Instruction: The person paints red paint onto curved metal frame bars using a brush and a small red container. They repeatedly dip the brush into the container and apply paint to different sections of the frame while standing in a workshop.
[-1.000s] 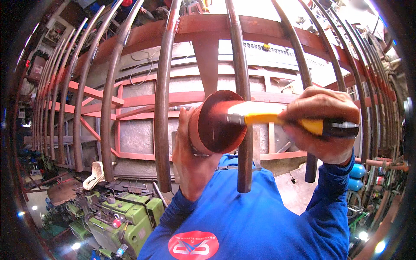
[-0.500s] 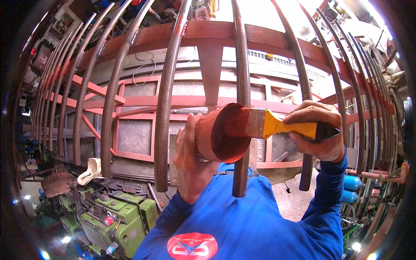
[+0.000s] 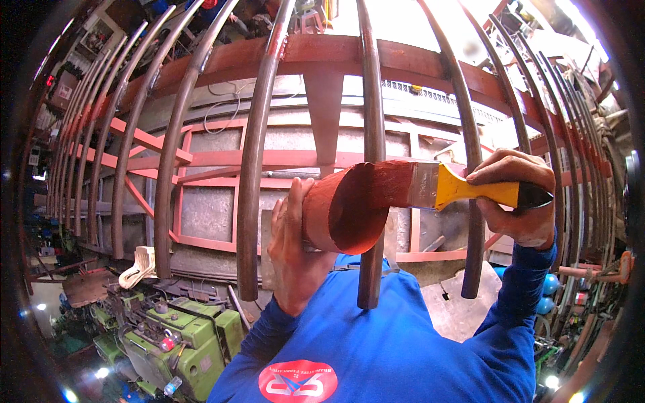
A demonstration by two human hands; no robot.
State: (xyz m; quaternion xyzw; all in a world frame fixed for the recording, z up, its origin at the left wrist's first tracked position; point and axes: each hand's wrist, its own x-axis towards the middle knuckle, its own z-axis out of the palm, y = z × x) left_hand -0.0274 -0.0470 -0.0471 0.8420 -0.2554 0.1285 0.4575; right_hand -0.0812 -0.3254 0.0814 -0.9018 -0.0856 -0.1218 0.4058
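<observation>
While left hand [image 3: 290, 248] cups the reddish pot [image 3: 318, 216], right hand [image 3: 519, 217] pinches yellow-handled brush [image 3: 457, 187]: long axis crosswise, bristles [image 3: 395, 183] leftmost, overlapping the pot.

There's a boxy green metal machine [image 3: 193, 329] off left, a cream folded bundle [image 3: 140, 270] near it, rounded blue cylinders [image 3: 551, 285] over right
</observation>
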